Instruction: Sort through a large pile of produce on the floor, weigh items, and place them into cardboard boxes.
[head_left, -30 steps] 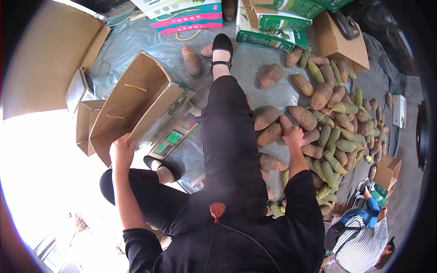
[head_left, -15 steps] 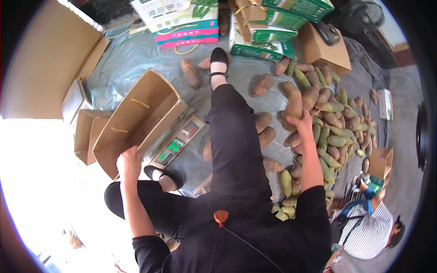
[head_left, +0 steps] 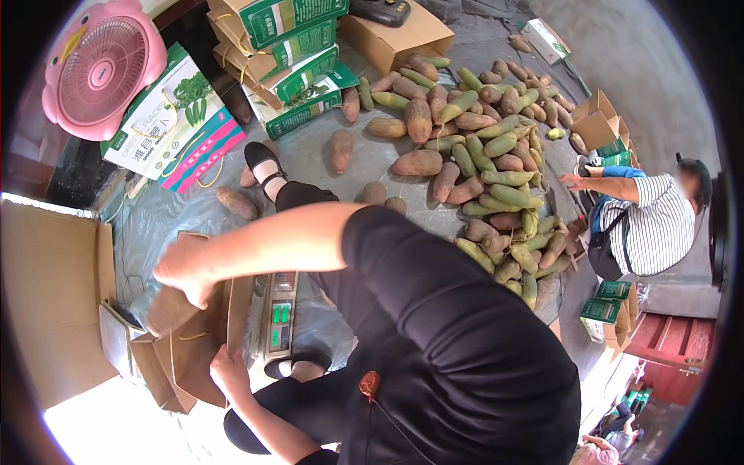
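My right hand (head_left: 187, 273) reaches across to the left and is closed on a large soil-covered radish (head_left: 169, 311), held over the cardboard box (head_left: 203, 370). The box stands open on top, with a yellow cord handle on its inner wall. My left hand (head_left: 230, 373) grips the box's near right edge. Beside the box, a digital scale (head_left: 280, 314) shows its lit green display. At centre right lies a big pile of green and brown radishes (head_left: 496, 167), with several loose ones nearer to my foot.
Stacked green-and-white cartons (head_left: 298, 66) stand at the far side. A pink fan (head_left: 101, 71) and a white printed carton (head_left: 167, 116) are at far left. A large cardboard box (head_left: 54, 302) fills the left. On the right a person in a striped shirt (head_left: 659, 221) works near other cartons.
My right hand has carried a radish from the pile across to the left, over the box. My left hand stays on the box edge. The view has turned to the right.
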`<state>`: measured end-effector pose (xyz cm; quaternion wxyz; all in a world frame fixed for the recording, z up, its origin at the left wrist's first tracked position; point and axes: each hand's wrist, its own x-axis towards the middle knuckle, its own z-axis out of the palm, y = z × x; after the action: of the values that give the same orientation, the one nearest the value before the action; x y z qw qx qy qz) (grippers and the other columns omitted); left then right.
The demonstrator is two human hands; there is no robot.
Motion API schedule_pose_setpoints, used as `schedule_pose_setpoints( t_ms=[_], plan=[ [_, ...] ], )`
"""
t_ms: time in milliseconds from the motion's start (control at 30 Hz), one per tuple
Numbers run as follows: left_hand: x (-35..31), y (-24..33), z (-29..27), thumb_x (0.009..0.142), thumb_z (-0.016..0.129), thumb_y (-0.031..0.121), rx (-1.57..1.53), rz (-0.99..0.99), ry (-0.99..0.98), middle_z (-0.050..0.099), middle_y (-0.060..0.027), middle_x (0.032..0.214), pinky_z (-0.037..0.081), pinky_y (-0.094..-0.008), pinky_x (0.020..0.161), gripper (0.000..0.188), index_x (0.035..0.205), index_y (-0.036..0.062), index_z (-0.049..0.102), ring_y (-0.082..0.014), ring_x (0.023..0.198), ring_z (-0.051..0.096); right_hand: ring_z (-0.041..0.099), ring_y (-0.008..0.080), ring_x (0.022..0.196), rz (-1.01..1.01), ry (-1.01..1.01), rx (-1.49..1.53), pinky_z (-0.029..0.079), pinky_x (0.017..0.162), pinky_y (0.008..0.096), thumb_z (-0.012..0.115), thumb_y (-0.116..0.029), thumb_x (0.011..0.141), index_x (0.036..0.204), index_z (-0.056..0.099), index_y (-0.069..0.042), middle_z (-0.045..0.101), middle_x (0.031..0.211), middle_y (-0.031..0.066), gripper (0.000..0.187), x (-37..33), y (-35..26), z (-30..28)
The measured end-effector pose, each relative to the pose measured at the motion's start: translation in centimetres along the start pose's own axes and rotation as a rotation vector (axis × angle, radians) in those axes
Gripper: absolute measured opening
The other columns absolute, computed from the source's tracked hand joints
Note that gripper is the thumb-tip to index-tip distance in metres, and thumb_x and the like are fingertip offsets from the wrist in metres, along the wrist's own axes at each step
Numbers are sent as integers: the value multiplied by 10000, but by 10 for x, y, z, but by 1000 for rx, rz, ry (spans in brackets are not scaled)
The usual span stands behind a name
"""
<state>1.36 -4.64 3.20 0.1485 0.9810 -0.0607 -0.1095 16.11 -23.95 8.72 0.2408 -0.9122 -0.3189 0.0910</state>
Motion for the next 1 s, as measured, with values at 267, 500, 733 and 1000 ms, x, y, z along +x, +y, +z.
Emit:
schedule_pose_setpoints(
  t_ms=[267,500,733,1000],
  plan=[
    [-12,-11,-5,727,607,11,52,-59,-22,621,-214,772,472,-436,675,155,881,-1,619,-385,759,609,613,202,926,213,-310,-374,445,711,433,766,-249,575,916,704,-228,673,959,-5,347,93,-8,185],
    [-11,-23,-4,739,591,24,43,-101,-16,621,-211,777,469,-436,673,144,879,4,619,-387,757,609,595,260,1020,311,-523,-363,463,758,495,742,-299,642,1038,686,-210,655,1082,22,409,118,-20,194],
    [-16,-30,-10,733,609,12,-22,-110,14,619,-221,785,471,-419,665,159,890,-12,610,-394,756,605,618,264,971,-127,-514,-57,507,776,405,698,-215,673,1013,689,-132,661,1035,97,349,90,-30,119],
    [-3,-14,4,728,617,16,-57,6,-10,630,-211,795,474,-414,676,177,901,-20,610,-379,755,618,603,292,960,-82,334,312,481,794,412,676,-261,736,1118,608,-140,652,1005,90,406,-58,46,-41]
  ],
)
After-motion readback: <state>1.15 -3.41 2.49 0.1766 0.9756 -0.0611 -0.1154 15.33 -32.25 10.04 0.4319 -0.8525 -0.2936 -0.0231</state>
